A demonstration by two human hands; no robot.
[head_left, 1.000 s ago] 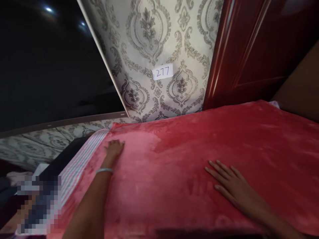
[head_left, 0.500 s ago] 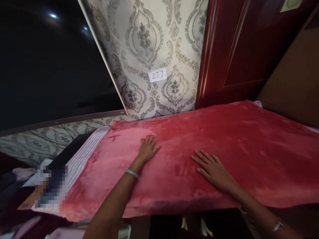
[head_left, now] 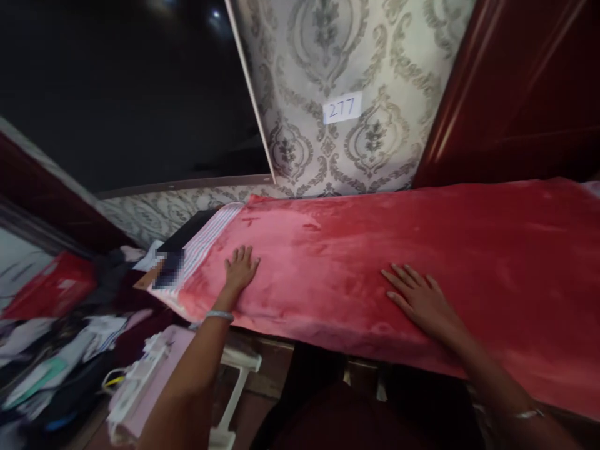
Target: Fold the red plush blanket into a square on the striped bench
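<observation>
A plush red blanket (head_left: 328,269) is spread over a long surface below the patterned wall, its front edge hanging a little over. My left hand (head_left: 240,270) rests palm down on its paler left part, fingers spread, a bracelet at the wrist. Farther right, my right hand (head_left: 422,303) lies flat on the blanket with its fingers apart. Neither hand grips anything. Past the blanket's left end, a striped cloth (head_left: 213,234) shows from beneath it.
A large dark screen (head_left: 140,94) hangs at the back left. A paper marked 277 (head_left: 343,108) is stuck to the wallpaper. At the lower left are heaped clothes (head_left: 60,362), a red bag (head_left: 51,284) and a white power strip (head_left: 140,378). A dark red door panel (head_left: 520,94) stands at right.
My left hand has slid left over the blanket towards the striped cloth. My right hand stays flat on it. The view has shifted, showing more of the clothes at left.
</observation>
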